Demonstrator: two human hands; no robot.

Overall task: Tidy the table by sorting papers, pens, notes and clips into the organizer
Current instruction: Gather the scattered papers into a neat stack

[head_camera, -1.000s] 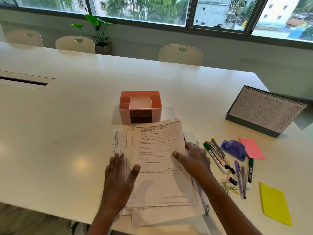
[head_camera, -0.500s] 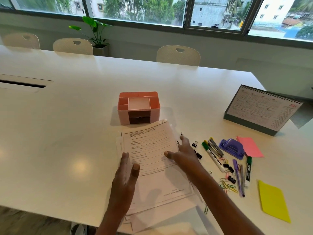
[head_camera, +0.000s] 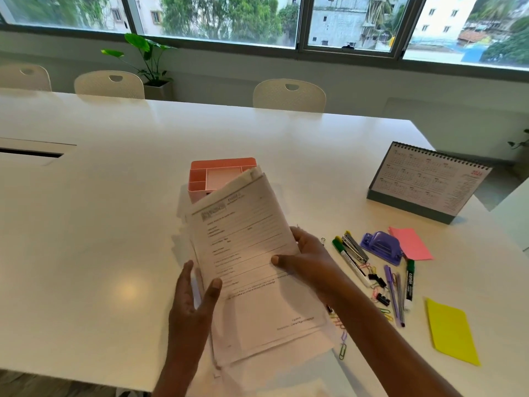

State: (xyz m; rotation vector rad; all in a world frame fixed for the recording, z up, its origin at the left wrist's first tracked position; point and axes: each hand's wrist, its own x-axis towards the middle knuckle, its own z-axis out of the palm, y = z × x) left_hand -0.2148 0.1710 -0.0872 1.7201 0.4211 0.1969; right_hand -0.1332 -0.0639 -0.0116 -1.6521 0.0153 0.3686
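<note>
My left hand (head_camera: 190, 306), right hand (head_camera: 310, 260) grip white printed paper stack (head_camera: 246, 247); next probably: slot into pink plastic organizer (head_camera: 213, 167).

The left hand (head_camera: 190, 308) and right hand (head_camera: 307, 259) grip the papers (head_camera: 249, 253), tilted up off the table (head_camera: 114, 224). The pink organizer (head_camera: 211, 179) stands just behind them.

White table (head_camera: 100, 224) bears pink organizer (head_camera: 206, 179); desk calendar (head_camera: 426, 181); purple punch (head_camera: 382, 246); pink note (head_camera: 410, 243); yellow note (head_camera: 452, 333); paper clips (head_camera: 343, 350).
</note>
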